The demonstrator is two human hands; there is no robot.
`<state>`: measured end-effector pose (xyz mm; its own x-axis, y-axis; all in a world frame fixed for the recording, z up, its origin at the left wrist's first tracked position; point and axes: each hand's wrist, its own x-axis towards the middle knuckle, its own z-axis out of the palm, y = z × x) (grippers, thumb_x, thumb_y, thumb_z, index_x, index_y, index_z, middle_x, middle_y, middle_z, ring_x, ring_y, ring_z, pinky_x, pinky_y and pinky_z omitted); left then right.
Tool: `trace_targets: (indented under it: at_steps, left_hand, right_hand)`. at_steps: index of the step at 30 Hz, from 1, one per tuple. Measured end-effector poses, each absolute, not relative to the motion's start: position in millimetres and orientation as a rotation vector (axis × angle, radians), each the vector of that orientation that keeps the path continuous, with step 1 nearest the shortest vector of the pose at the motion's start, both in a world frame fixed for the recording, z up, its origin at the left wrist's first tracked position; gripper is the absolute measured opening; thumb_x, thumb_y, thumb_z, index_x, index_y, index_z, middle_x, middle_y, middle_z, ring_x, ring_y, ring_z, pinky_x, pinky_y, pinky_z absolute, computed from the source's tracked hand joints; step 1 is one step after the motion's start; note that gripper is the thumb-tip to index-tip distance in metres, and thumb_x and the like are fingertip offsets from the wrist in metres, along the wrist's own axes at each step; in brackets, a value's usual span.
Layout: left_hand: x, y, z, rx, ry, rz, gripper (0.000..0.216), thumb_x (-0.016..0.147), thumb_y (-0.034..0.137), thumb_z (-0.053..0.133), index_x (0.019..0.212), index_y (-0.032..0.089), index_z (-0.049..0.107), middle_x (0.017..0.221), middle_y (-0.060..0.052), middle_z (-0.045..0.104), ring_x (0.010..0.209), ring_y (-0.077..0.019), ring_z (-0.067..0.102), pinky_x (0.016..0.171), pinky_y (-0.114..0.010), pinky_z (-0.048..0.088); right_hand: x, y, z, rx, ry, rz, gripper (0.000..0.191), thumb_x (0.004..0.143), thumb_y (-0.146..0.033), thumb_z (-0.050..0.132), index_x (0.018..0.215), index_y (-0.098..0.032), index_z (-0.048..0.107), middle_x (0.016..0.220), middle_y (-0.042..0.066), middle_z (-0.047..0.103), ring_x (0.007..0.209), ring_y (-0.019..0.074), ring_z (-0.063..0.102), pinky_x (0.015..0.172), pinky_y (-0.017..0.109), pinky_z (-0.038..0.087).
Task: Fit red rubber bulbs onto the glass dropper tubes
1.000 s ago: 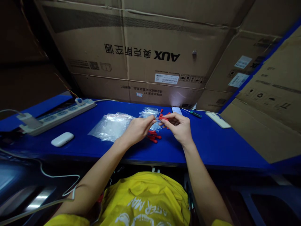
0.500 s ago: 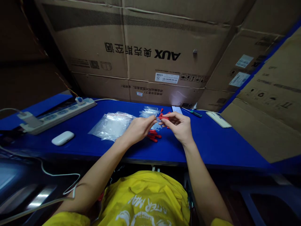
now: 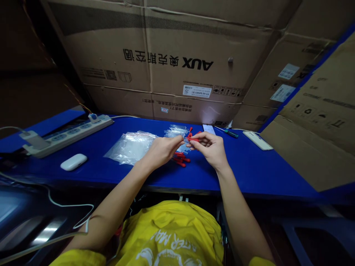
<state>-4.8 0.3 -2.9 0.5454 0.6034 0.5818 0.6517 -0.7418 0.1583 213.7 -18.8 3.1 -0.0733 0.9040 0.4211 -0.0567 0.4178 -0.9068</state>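
My left hand (image 3: 163,150) and my right hand (image 3: 210,147) meet above the middle of the blue table (image 3: 249,170), fingertips almost touching. The right hand pinches a small red piece (image 3: 193,139). The left hand's fingers are pinched on something thin and clear that I cannot make out. Below and between the hands lies a small heap of red pieces (image 3: 181,160). Clear thin tubes (image 3: 175,132) lie just behind the hands. A pile of clear plastic bags (image 3: 131,146) lies to the left of my left hand.
A white power strip (image 3: 66,135) and a white earbud case (image 3: 73,162) sit at the left. A white remote (image 3: 257,140), a green-handled screwdriver (image 3: 231,134) and a white card (image 3: 208,129) lie at the back right. Large cardboard boxes (image 3: 166,62) wall the back and right.
Hardly anything has moved. Both hands stay pinched together at the same spot, with only tiny finger shifts.
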Motion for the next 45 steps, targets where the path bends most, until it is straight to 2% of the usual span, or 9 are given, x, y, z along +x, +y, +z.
trace_targets:
  at_steps: [7,14,25,29,35,45]
  left_hand:
    - [-4.1,-0.4,-3.0,-2.696,-1.105,-0.956,0.037,0.116,0.041,0.039,0.093,0.022,0.061,0.067,0.000,0.065,0.057,-0.0150,0.056,0.058,-0.026,0.026]
    - [-2.0,-1.0,-4.6,-2.726,-1.133,-0.928,0.031,0.115,0.036,0.041,0.095,0.022,0.061,0.070,-0.001,0.067,0.060,-0.0161,0.060,0.059,-0.026,0.028]
    - [-5.6,2.1,-4.1,-2.747,-1.073,-0.919,0.040,0.116,0.043,0.038,0.091,0.021,0.062,0.068,0.000,0.064,0.059,-0.0157,0.058,0.059,-0.027,0.027]
    - [-6.2,2.1,-2.7,-2.754,-1.022,-0.906,0.042,0.116,0.043,0.039,0.090,0.021,0.064,0.070,-0.001,0.067,0.060,-0.0152,0.059,0.059,-0.027,0.028]
    - [-6.6,2.0,-2.3,-2.735,-1.022,-0.935,0.044,0.116,0.044,0.040,0.087,0.021,0.065,0.072,-0.002,0.069,0.061,-0.0148,0.060,0.059,-0.026,0.030]
    - [-4.8,2.0,-4.9,-2.744,-1.019,-0.924,0.044,0.116,0.044,0.039,0.088,0.021,0.064,0.066,-0.001,0.063,0.056,-0.0145,0.056,0.057,-0.027,0.027]
  right_hand:
    - [212.6,-19.2,3.1,-0.849,-1.406,0.964,0.042,0.073,-0.054,0.096,0.089,-0.020,0.077,0.081,0.005,0.082,0.078,0.0259,0.085,0.075,0.038,0.073]
    - [211.5,-18.7,1.0,-0.845,-1.432,0.944,0.042,0.076,-0.055,0.095,0.091,-0.021,0.075,0.084,0.005,0.083,0.081,0.0258,0.085,0.075,0.038,0.073]
    - [226.8,-18.4,10.1,-0.862,-1.540,0.982,0.035,0.077,-0.047,0.095,0.095,-0.021,0.083,0.087,0.005,0.085,0.078,0.0229,0.084,0.078,0.037,0.071]
    - [231.4,-17.9,11.1,-0.868,-1.541,1.002,0.034,0.077,-0.047,0.095,0.097,-0.021,0.085,0.085,0.005,0.084,0.075,0.0230,0.083,0.072,0.036,0.071]
    - [228.9,-16.9,7.8,-0.872,-1.531,1.005,0.034,0.076,-0.048,0.095,0.093,-0.021,0.086,0.081,0.005,0.083,0.077,0.0242,0.084,0.076,0.039,0.073]
    - [224.5,-18.5,5.1,-0.872,-1.503,1.003,0.032,0.072,-0.047,0.097,0.087,-0.022,0.086,0.081,0.004,0.084,0.074,0.0232,0.083,0.076,0.041,0.074]
